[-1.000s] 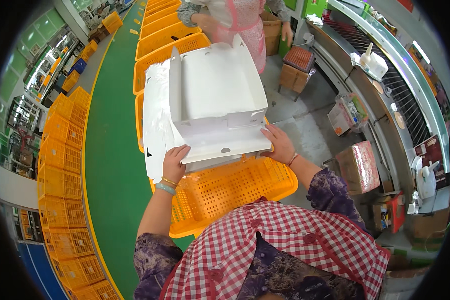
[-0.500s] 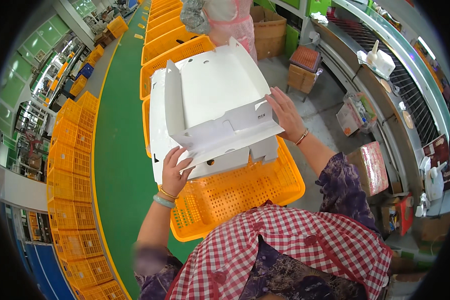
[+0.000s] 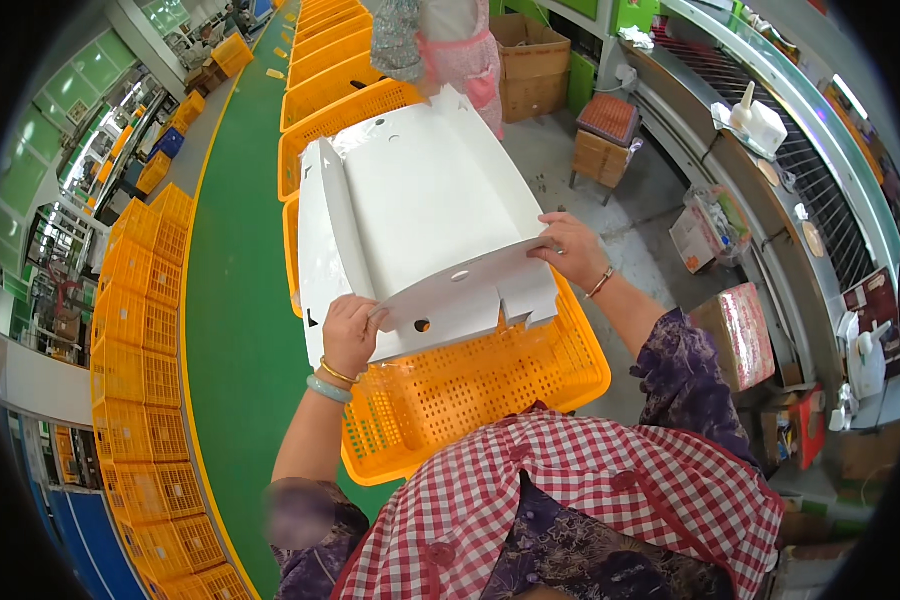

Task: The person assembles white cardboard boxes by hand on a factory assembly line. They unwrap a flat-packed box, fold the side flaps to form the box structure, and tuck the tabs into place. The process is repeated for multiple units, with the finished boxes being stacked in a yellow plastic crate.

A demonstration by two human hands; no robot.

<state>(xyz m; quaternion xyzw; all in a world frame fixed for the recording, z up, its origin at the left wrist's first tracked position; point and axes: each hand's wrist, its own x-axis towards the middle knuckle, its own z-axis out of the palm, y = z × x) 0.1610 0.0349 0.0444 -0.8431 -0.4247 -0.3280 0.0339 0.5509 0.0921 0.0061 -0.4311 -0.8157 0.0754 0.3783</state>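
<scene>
A large white cardboard box blank (image 3: 440, 190), partly folded, lies across the crates in front of me. Its left side flap (image 3: 342, 215) stands up, and the near edge bows in a curve between my hands. My left hand (image 3: 350, 330) is closed on the left end of that edge. At the right end, my right hand (image 3: 573, 250) pinches the same edge, fingers over and thumb below. Beneath lies more white cardboard (image 3: 440, 325) with a round hole and notched edges. Below that, a yellow perforated crate (image 3: 395, 468) extends toward my body.
Yellow crates (image 3: 320, 65) run in a row ahead, and others (image 3: 140, 375) are stacked left beyond the green floor (image 3: 235, 330). A co-worker in a pink apron (image 3: 462, 60) stands at the far end. On the right are a stool (image 3: 607, 130), cartons (image 3: 532, 65) and a conveyor (image 3: 800, 150).
The near panel that stood upright with its printed face is folded down out of sight. My hands have gone from spread fingers to gripping the near edge. The co-worker's arm has shifted right.
</scene>
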